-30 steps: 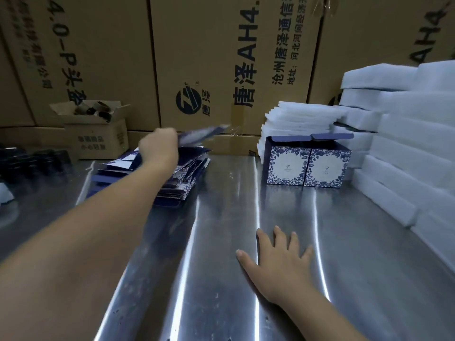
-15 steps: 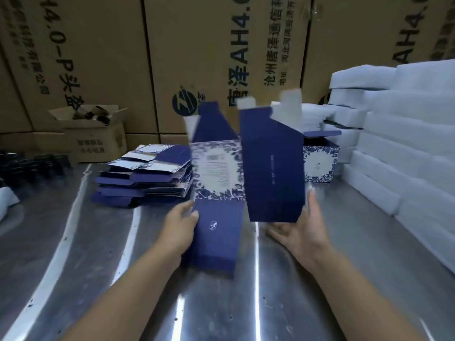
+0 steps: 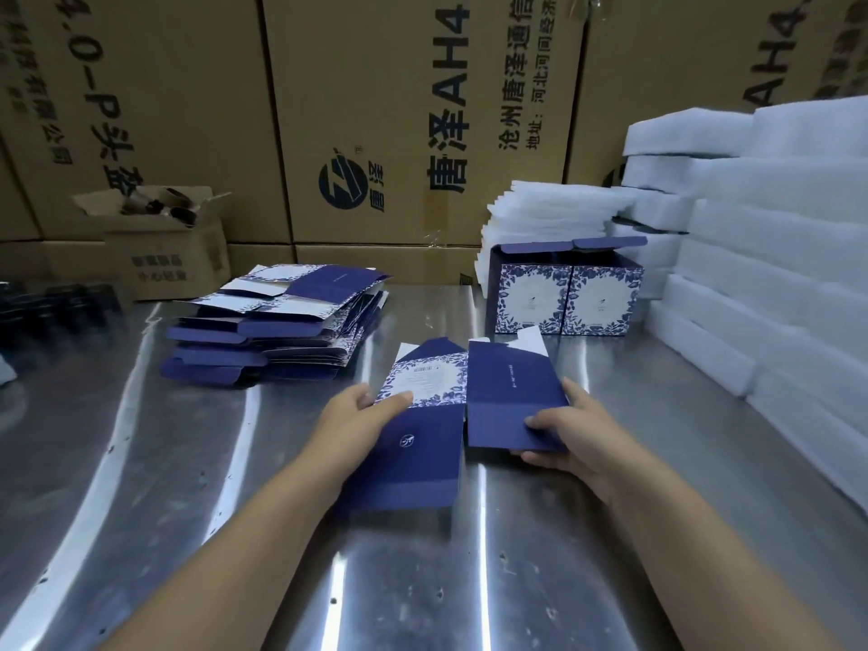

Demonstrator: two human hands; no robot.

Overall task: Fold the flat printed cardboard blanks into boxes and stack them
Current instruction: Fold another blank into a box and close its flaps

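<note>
Right, both hands are on one cardboard blank (image 3: 422, 453) — it sits low over the steel table (image 3: 188, 462), dead centre in front of the person, partly opened along its middle crease. Left hand (image 3: 361, 415) grips the left panel: thumb pressed on top at the edge of the blue-and-white floral print, the other fingers out of sight underneath. Right hand (image 3: 568, 429) holds the plain navy panel, thumb laid across its lower part, fingers curled round the right edge and under the bottom. White-backed flaps stick up at the far end, and a long navy flap with a small white logo reaches toward the person. Whether that near flap touches the steel, can't tell. Back left, a pile of flat blanks (image 3: 277, 331) lies on the table, well apart from the hands. Back right, two folded boxes (image 3: 563, 293) stand side by side, touching, top flaps raised — just beside the stacked white foam (image 3: 775, 284). Brown cartons (image 3: 375, 110) wall off the far side, with a small open carton (image 3: 164, 246) at the left
</note>
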